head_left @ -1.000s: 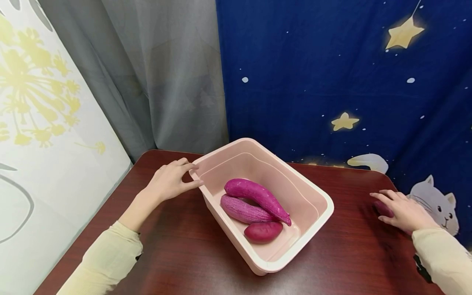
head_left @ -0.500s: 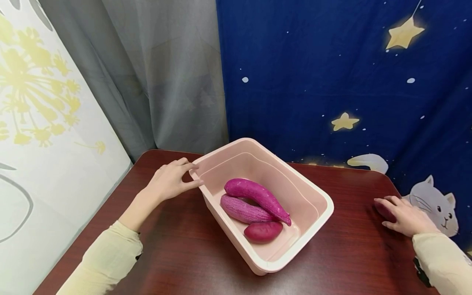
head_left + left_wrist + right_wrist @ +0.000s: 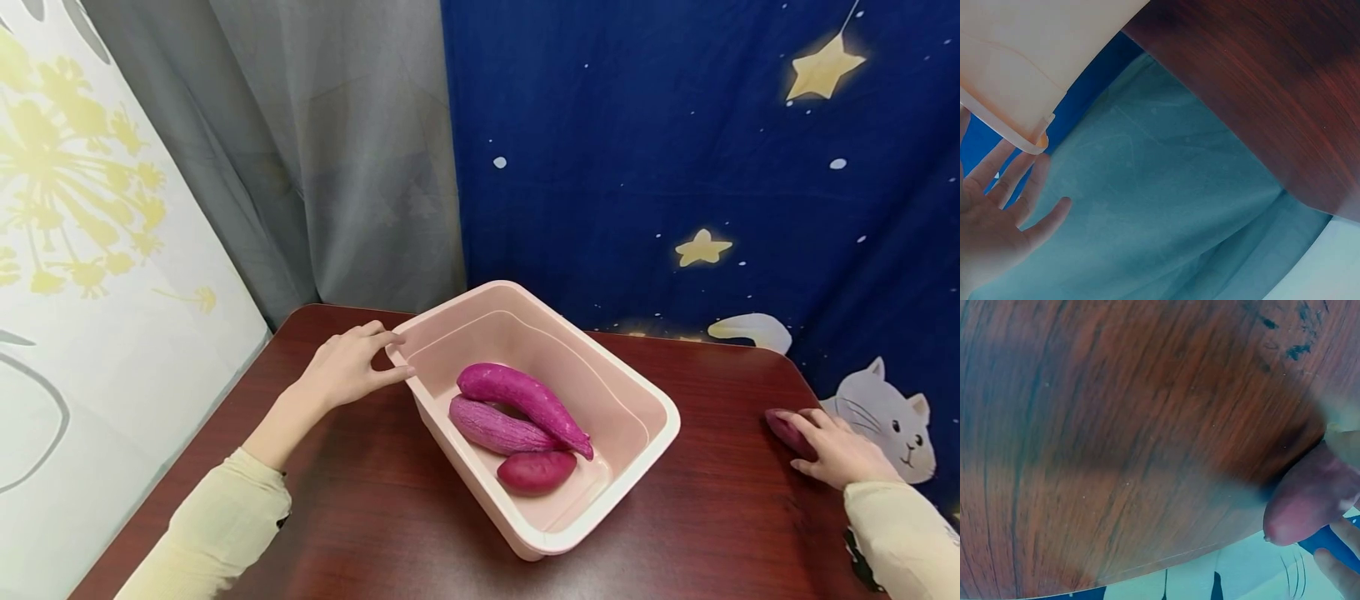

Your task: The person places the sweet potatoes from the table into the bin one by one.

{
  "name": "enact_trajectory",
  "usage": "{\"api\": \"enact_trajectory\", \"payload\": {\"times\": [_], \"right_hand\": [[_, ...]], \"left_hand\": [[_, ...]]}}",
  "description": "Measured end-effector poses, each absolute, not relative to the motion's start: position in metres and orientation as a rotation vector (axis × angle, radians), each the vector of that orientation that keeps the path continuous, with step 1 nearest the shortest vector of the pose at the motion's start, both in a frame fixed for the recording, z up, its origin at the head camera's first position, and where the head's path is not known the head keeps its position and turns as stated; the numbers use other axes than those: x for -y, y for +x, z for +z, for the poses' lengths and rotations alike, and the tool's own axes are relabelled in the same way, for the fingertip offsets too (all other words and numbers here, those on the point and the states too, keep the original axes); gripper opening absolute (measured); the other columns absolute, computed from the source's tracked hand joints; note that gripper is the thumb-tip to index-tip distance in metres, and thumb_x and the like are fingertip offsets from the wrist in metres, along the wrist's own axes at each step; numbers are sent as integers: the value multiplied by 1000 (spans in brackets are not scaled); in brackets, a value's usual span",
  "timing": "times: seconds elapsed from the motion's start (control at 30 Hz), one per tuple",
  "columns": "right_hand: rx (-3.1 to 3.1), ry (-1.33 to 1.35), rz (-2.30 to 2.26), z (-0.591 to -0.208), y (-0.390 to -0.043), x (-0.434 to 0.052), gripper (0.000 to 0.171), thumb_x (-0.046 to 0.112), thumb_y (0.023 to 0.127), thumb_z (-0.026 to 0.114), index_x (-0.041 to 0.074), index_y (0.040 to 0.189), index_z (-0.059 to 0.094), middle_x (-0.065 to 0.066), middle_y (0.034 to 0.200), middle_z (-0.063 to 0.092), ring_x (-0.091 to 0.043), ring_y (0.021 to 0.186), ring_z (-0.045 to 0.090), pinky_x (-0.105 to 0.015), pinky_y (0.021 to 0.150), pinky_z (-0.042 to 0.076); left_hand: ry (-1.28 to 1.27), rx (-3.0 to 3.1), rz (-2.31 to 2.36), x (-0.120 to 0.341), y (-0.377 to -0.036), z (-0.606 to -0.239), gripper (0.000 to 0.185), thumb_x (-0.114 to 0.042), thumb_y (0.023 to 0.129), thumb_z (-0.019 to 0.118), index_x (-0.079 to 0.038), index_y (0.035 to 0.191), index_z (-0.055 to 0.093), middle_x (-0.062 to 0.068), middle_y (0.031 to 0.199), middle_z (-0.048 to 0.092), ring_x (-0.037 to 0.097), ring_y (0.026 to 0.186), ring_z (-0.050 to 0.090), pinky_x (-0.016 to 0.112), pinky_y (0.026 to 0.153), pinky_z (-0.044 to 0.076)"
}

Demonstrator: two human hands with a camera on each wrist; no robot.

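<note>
A purple sweet potato (image 3: 786, 430) lies at the table's (image 3: 720, 517) far right edge, well to the right of the pink plastic tub (image 3: 652, 437), under the right hand (image 3: 836, 450), whose fingers curl over it; the right wrist view shows its blunt end (image 3: 1300, 503) poking out past a fingertip. The left hand (image 3: 347, 367) rests on the tub's left corner, fingers loosely spread and nearly straight along the rim. Three more sweet potatoes (image 3: 525, 421) lie inside the tub. The root looks firm, dense and fairly heavy for its bulk, its skin dry enough not to slip; a grip around its thick middle seems likely to carry it safely, since the tapered ends could roll from the fingers.
</note>
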State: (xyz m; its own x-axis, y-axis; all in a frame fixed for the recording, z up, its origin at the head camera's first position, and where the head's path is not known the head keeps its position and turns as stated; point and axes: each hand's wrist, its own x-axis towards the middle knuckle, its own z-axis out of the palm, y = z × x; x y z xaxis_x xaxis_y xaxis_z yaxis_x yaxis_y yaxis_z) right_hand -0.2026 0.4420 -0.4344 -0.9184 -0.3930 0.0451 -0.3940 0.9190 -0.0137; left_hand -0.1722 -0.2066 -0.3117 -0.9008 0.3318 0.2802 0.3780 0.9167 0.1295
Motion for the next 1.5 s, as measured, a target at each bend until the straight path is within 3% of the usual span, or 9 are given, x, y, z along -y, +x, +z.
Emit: {"api": "enact_trajectory", "payload": {"times": [0.57, 1.03, 1.5], "right_hand": [[3069, 565, 97, -441, -207, -443, 74, 9, 64, 75, 7, 125, 33, -24, 106, 40, -47, 88, 45, -61, 67, 37], [3065, 540, 115, -445, -209, -443, 79, 5, 62, 74, 7, 127, 30, -26, 104, 39, -52, 83, 44, -62, 59, 38], [3106, 477, 103, -444, -209, -440, 77, 4, 65, 72, 7, 128, 27, -28, 105, 36, -54, 84, 41, -62, 56, 38]], "left_hand": [[-536, 2825, -255, 207, -173, -312, 53, -52, 74, 62, -12, 108, 63, 4, 91, 54, 21, 81, 53, 41, 64, 42], [-537, 2826, -260, 206, -172, -310, 52, -52, 74, 62, -12, 108, 63, 4, 91, 54, 21, 80, 53, 41, 64, 42], [-532, 2826, -254, 207, -172, -312, 53, -52, 74, 62, -12, 108, 63, 4, 92, 54, 22, 81, 53, 40, 64, 42]]}}
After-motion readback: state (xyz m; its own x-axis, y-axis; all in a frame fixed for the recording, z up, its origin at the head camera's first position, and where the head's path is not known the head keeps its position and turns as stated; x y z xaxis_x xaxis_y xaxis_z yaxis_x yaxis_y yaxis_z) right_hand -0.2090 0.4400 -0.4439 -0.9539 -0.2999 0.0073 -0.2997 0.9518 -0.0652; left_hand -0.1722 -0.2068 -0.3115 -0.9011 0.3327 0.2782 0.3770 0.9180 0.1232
